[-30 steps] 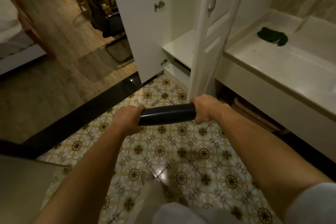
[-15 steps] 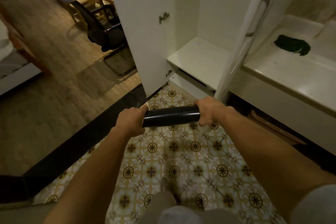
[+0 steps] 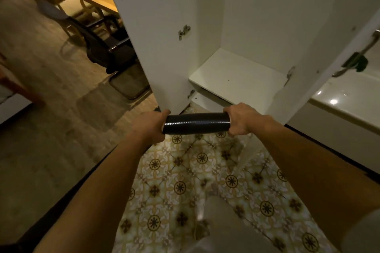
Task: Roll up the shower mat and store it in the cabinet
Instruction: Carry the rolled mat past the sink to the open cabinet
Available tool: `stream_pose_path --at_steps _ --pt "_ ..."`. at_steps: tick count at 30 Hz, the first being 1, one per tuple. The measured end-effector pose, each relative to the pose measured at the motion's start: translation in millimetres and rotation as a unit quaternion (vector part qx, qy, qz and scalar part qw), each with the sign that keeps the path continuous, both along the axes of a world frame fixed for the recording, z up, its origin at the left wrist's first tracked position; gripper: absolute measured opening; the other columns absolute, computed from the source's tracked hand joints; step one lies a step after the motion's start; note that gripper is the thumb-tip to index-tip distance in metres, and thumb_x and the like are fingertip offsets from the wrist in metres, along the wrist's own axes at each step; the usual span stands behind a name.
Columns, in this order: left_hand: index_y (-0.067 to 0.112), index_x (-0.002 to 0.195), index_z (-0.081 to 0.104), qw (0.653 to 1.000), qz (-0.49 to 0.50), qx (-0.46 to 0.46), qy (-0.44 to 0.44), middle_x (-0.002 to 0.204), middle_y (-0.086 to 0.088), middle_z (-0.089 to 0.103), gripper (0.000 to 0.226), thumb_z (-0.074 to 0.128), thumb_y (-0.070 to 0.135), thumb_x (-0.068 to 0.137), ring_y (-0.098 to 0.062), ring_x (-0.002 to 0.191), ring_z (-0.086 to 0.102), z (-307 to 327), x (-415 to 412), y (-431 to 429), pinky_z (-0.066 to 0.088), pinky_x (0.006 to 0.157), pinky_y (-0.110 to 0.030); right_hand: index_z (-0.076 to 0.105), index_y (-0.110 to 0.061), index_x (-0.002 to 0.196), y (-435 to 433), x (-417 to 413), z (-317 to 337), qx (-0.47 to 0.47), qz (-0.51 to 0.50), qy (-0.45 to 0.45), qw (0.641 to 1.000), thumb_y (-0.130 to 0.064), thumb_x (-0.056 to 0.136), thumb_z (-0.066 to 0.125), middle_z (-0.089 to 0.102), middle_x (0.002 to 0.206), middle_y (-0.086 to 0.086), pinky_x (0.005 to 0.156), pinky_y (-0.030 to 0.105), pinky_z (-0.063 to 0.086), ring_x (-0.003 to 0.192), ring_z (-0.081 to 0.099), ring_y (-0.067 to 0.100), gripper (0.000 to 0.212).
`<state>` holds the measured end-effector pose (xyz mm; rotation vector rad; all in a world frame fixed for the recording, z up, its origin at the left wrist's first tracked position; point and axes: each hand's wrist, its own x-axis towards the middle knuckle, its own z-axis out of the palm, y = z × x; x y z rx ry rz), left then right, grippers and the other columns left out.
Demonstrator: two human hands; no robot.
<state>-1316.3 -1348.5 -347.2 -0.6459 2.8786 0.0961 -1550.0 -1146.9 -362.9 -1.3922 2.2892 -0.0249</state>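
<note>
Open white cabinet [image 3: 257, 26], bare shelf [image 3: 236, 78] inside. Rolled black shower mat [image 3: 196, 123] level just before it, left hand [image 3: 151, 127] and right hand [image 3: 239, 118] clamped on its ends. Doors swung aside; patterned tile floor [image 3: 185, 187] below.

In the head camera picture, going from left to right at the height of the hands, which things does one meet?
Wooden floor → left hand → rolled black mat → right hand → open white cabinet door → white counter.
</note>
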Motion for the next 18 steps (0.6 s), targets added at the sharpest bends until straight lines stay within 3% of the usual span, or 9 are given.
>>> stream_pose_path --at_steps 7,13,18 --pt "0.036 0.108 0.049 0.999 -0.013 0.038 0.005 0.098 0.002 0.063 0.045 0.072 0.033 0.07 -0.021 0.089 0.06 -11 -78 -64 0.039 0.066 -0.032 0.053 -0.031 0.103 -50 -66 -13 -0.001 -0.04 -0.038 0.998 -0.029 0.062 0.082 0.058 0.087 -0.007 0.063 0.024 0.042 0.076 0.055 0.01 0.05" --pt "0.035 0.115 0.049 0.997 -0.047 0.055 -0.034 0.101 0.004 0.061 0.053 0.075 0.029 0.069 -0.02 0.094 0.058 -10 -158 -128 0.043 0.074 -0.034 0.056 -0.026 0.102 -86 -118 -22 -0.027 -0.072 -0.08 0.994 -0.024 0.063 0.082 0.061 0.088 -0.003 0.077 0.031 0.053 0.083 0.061 0.016 0.047" --pt "0.034 0.11 0.05 0.994 -0.087 0.047 -0.048 0.098 0.004 0.06 0.051 0.076 0.029 0.066 -0.018 0.092 0.057 -12 -213 -168 0.048 0.081 -0.038 0.06 -0.026 0.094 -109 -156 -31 -0.053 -0.096 -0.088 0.99 -0.026 0.061 0.082 0.059 0.082 -0.006 0.063 0.021 0.042 0.078 0.061 0.015 0.04"
